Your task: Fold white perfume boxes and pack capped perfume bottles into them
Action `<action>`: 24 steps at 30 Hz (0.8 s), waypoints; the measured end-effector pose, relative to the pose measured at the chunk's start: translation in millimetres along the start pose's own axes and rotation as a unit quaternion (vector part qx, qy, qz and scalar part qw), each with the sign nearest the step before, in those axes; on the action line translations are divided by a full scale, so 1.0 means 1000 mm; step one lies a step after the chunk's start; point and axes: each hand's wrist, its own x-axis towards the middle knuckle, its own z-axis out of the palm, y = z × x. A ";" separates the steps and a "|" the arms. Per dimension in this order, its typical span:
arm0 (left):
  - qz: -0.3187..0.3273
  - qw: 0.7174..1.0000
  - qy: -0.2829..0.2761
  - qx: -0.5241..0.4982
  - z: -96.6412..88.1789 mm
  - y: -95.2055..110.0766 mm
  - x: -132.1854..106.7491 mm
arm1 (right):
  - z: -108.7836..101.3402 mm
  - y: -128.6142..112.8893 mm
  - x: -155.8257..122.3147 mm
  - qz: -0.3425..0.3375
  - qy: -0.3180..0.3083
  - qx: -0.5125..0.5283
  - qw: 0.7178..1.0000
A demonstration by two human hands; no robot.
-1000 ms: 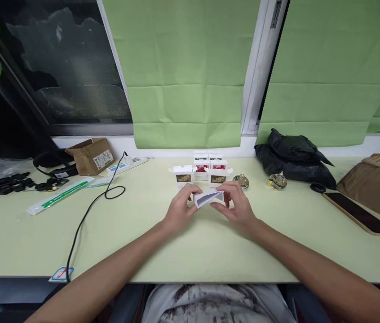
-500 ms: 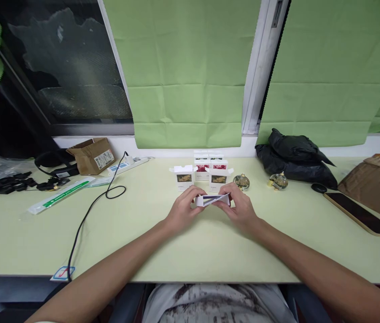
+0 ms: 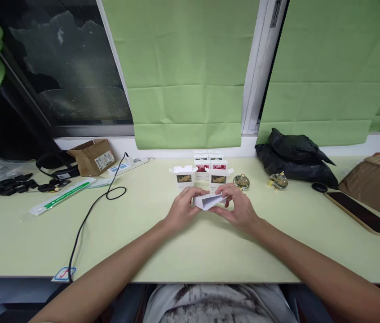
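Between my two hands is a small white cardboard box (image 3: 205, 202), its near end gaping so the hollow inside shows. My left hand (image 3: 183, 208) grips its left side, thumb below and fingers above. On the other side, my right hand (image 3: 239, 207) pinches the box's right edge. Just beyond stand two white boxes with raised flaps, a left box (image 3: 184, 178) and a right box (image 3: 218, 179), each with a dark and gold picture. Behind them are several white boxes with red pictures (image 3: 219, 164). Right of these lies a round gold pocket watch-like piece (image 3: 241, 181).
A second gold round piece (image 3: 279, 181) lies farther right, near a black plastic bag (image 3: 294, 157). A phone (image 3: 361, 212) and a brown parcel (image 3: 377, 184) are at the right. A black cable (image 3: 85, 217) crosses the left side, near an opened brown carton (image 3: 93, 157).
The box in my hands has gone from nearly flat to opened wider at its near end. My right fingers have shifted along its edge. The things on the table have stayed put.
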 end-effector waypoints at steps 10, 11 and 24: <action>0.018 0.999 0.032 -0.028 0.000 0.000 0.000 | -0.003 -0.002 0.002 -0.026 -0.009 0.004 1.000; 0.024 0.999 0.036 -0.024 -0.001 0.000 -0.001 | -0.004 -0.003 0.002 -0.028 -0.008 0.008 1.000; 0.060 0.997 0.040 -0.041 -0.002 0.006 -0.005 | -0.002 -0.012 0.001 -0.047 -0.001 0.056 0.997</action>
